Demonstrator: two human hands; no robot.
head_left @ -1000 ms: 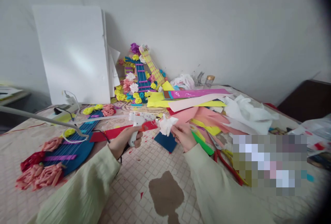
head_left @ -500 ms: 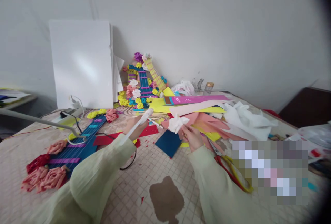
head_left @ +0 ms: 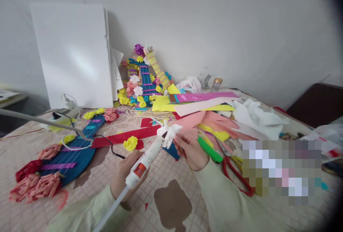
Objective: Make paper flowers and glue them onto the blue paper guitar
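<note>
My left hand [head_left: 125, 171] is closed around a white hot glue gun [head_left: 142, 164], with a long glue stick trailing out of its back end. The gun's nozzle meets a white crepe paper flower [head_left: 170, 134], though I cannot tell whether they touch. My right hand [head_left: 191, 150] pinches that flower from the right with thumb and fingertips. Below the flower lies a dark blue square [head_left: 173, 152], partly covered. A yellow paper flower [head_left: 130, 143] rests to the left, beside a long red strip [head_left: 120, 137].
At the left lies a blue paper guitar [head_left: 80, 157] edged with flowers, under a white lamp arm [head_left: 40, 120]. Decorated guitars [head_left: 146, 78] lean on the wall beside a white board [head_left: 72, 57]. Coloured paper [head_left: 209, 121] piles up behind my right hand; red-handled scissors [head_left: 237, 178] lie right.
My left hand has come back toward me with the glue gun, its nozzle now at the white flower. The flower has moved left in my right hand. The yellow flower and a green piece now show.
</note>
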